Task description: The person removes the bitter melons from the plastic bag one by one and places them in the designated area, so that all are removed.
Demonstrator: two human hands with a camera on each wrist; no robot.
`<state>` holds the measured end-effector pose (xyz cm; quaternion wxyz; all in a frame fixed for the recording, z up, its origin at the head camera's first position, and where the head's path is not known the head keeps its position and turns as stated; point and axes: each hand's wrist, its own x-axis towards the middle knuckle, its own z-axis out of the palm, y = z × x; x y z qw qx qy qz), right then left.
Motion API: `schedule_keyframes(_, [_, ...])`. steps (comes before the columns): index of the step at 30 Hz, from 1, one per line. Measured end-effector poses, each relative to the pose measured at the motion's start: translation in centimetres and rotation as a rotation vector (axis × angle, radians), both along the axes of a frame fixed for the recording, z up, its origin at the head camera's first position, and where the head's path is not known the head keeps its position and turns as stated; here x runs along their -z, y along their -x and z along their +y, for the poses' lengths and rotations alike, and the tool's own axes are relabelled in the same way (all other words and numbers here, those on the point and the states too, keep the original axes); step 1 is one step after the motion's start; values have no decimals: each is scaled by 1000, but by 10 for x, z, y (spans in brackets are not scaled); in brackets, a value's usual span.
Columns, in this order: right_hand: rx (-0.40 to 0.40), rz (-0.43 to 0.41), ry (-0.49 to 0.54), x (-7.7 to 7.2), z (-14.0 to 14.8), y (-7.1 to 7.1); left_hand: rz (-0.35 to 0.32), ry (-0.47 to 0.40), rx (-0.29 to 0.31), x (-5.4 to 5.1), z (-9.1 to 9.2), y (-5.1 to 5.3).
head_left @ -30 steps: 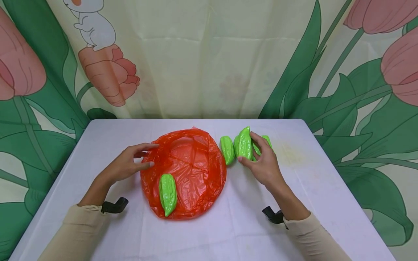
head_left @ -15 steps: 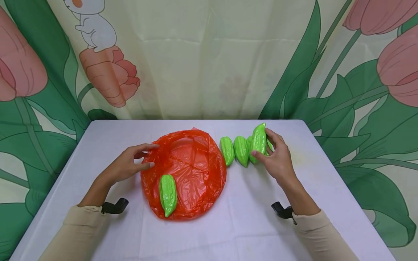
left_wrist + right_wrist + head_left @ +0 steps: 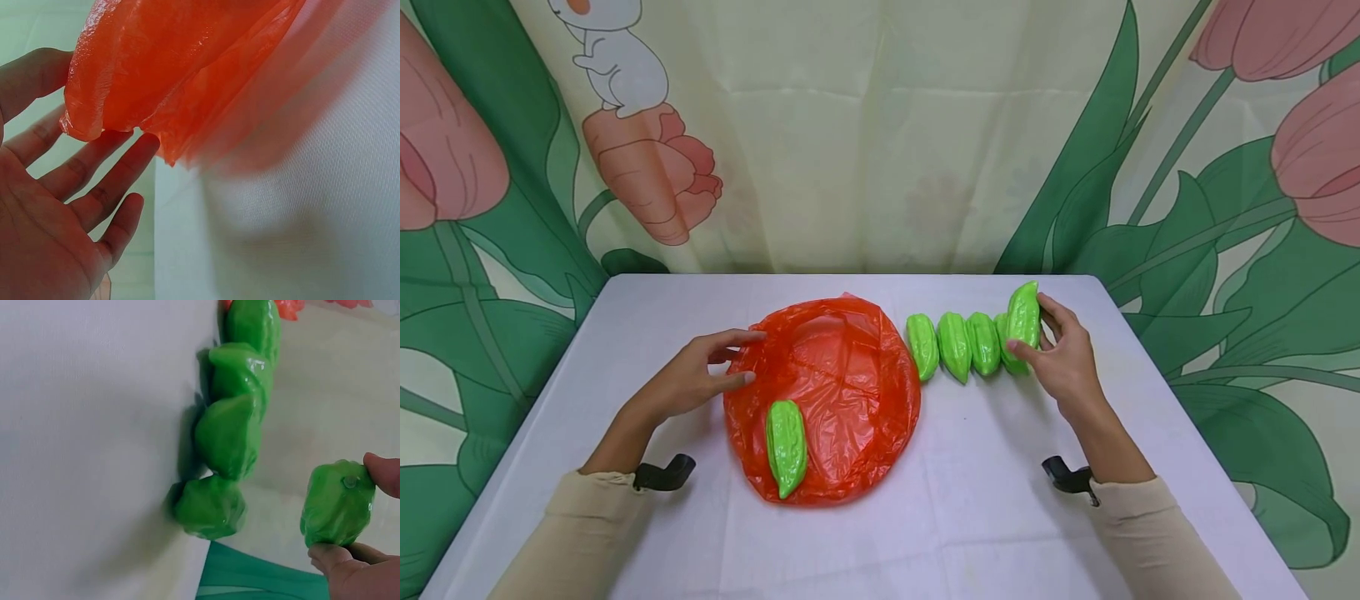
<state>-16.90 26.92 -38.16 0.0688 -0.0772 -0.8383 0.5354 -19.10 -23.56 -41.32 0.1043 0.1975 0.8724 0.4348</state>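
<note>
My right hand [image 3: 1064, 358] pinches a green ridged vegetable [image 3: 1023, 317] between thumb and fingers, above the right end of a row of several similar ones [image 3: 954, 346]. In the right wrist view the held vegetable [image 3: 337, 503] is off the table, apart from the row [image 3: 228, 437]. My left hand [image 3: 688, 375] is at the left rim of a red plastic bag [image 3: 850, 400], its thumb and fingers spread around the edge. The left wrist view shows the fingers [image 3: 112, 178] extended against the bag [image 3: 169, 62]. One green vegetable [image 3: 786, 448] lies at the bag's lower left.
A white cloth [image 3: 940, 517] covers the table. Behind it hangs a curtain [image 3: 865, 167] printed with tulips, leaves and a rabbit on a carrot. A black wrist device [image 3: 664, 473] is on the left wrist, another [image 3: 1067, 477] on the right.
My right hand has moved rightward along the row with the vegetable in its grip, uncovering more of the row. My left hand and the bag have stayed in place.
</note>
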Motion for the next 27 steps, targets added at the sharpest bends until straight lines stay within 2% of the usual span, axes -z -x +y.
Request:
schedule_keyframes(14, [25, -55, 49, 11, 31, 14, 10, -20, 17, 0, -1, 1])
schedule_keyframes(27, [-1, -93, 48, 25, 52, 19, 2, -22, 8, 1, -2, 1])
